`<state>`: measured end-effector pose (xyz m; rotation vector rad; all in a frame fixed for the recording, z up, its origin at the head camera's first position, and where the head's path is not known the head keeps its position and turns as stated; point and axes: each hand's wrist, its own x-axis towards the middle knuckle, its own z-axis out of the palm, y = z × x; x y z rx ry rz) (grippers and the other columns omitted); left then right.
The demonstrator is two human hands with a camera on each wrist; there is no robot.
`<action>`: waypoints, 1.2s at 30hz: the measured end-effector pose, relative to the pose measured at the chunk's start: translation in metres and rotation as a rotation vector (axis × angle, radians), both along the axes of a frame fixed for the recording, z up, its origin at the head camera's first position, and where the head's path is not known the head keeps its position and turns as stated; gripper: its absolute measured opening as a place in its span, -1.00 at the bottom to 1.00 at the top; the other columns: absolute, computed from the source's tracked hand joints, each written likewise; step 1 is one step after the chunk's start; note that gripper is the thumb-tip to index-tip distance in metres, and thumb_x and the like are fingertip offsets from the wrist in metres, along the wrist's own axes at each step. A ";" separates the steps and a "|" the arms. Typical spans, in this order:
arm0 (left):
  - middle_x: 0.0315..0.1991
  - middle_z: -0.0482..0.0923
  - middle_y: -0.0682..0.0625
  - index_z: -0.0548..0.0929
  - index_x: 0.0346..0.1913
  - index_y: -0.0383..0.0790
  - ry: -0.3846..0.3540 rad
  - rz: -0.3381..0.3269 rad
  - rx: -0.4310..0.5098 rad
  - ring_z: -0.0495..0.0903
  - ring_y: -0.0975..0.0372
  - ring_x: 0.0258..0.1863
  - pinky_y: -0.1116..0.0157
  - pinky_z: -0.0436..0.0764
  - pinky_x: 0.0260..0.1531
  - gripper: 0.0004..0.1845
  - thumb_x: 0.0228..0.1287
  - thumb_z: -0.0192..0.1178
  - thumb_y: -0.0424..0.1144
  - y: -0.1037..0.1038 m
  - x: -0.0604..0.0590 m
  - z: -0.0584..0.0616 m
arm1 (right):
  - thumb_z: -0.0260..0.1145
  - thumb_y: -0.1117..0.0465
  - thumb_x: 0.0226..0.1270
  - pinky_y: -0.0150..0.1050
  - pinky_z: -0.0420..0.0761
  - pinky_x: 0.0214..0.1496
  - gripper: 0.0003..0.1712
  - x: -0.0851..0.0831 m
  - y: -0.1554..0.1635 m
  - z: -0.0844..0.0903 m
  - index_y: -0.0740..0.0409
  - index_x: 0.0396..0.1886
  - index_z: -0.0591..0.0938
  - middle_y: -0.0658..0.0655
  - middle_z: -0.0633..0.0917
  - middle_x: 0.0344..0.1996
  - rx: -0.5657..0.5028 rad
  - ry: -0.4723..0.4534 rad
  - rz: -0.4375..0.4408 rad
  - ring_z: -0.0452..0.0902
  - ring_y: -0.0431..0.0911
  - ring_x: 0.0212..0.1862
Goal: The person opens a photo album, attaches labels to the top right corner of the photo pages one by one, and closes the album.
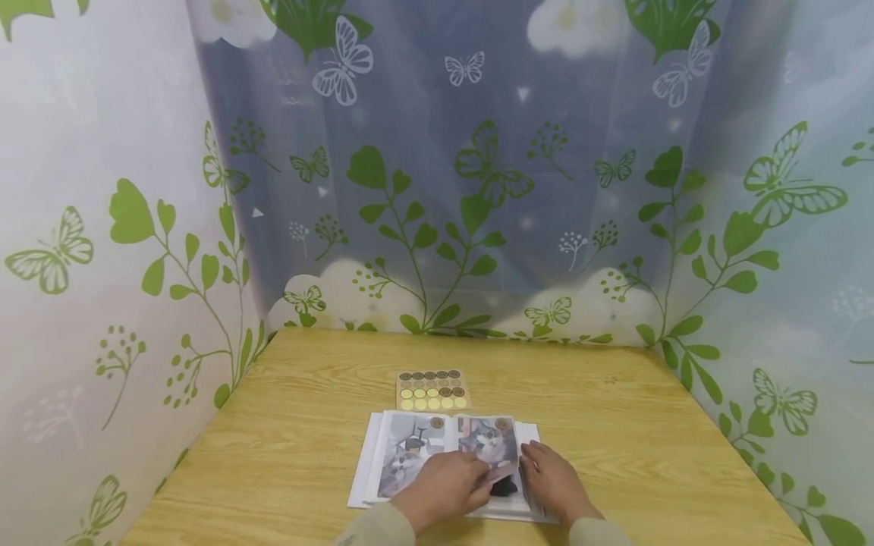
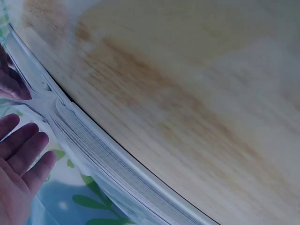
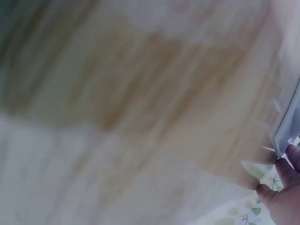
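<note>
An open photo album (image 1: 372, 462) lies on the table, its pages showing cat pictures. My left hand (image 1: 447, 481) is over the lower middle of the album, at the bottom of the right-hand picture page (image 1: 501, 451). That page stands tilted, with a dark picture (image 1: 505, 487) showing under its lower edge. From the left wrist, the left fingers (image 2: 23, 152) look loosely straight beside the thick stack of page edges (image 2: 108, 154). My right hand (image 1: 556, 481) grips the album's right edge; from the right wrist its fingertips (image 3: 283, 168) are at the cover's corner.
Just beyond the album lies a sticker sheet (image 1: 432, 389) with rows of round brown and yellow stickers. One brown round sticker (image 1: 437, 423) is on the left page, another (image 1: 501, 423) on the right. Patterned curtains (image 1: 423, 227) enclose the wooden table (image 1: 307, 402).
</note>
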<state>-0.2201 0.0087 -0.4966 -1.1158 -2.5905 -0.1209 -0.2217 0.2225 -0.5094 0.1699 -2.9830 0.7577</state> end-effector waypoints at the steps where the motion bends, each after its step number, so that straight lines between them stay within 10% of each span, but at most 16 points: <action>1: -0.53 0.49 0.25 0.65 -0.37 0.05 0.001 -0.002 0.008 0.37 0.43 -0.61 0.49 0.40 -0.65 -0.82 0.30 0.21 0.03 -0.001 0.000 0.000 | 0.08 0.18 0.51 0.24 0.32 0.34 -0.56 0.000 0.000 0.000 0.37 0.21 0.56 0.41 0.50 0.24 -0.005 -0.012 -0.005 0.36 0.33 0.31; 14: -0.61 0.38 0.27 0.58 -0.44 0.01 -0.044 -0.036 0.114 0.26 0.45 -0.66 0.55 0.26 -0.68 -0.84 0.27 0.23 -0.08 -0.010 0.002 0.003 | 0.29 0.10 0.38 0.24 0.35 0.32 -0.47 -0.003 0.003 -0.005 0.37 0.21 0.56 0.43 0.53 0.21 0.010 0.014 0.012 0.39 0.34 0.27; 22: -0.23 0.69 0.06 0.58 0.21 -0.16 -0.131 0.010 0.280 0.52 0.38 -0.48 0.41 0.60 -0.42 -0.49 0.15 0.23 -0.19 -0.009 0.004 0.003 | 0.31 0.15 0.35 0.24 0.39 0.28 -0.50 -0.001 0.004 -0.006 0.38 0.18 0.58 0.44 0.55 0.16 0.028 0.069 0.034 0.45 0.34 0.23; 36: -0.41 0.72 0.08 0.74 -0.28 -0.18 -0.352 0.130 0.720 0.58 0.42 -0.48 0.46 0.58 -0.45 -0.90 0.18 0.24 -0.31 0.000 0.005 0.008 | 0.31 0.13 0.35 0.37 0.31 0.27 -0.44 0.000 0.001 -0.007 0.37 0.23 0.52 0.45 0.53 0.19 0.067 0.089 0.029 0.41 0.34 0.25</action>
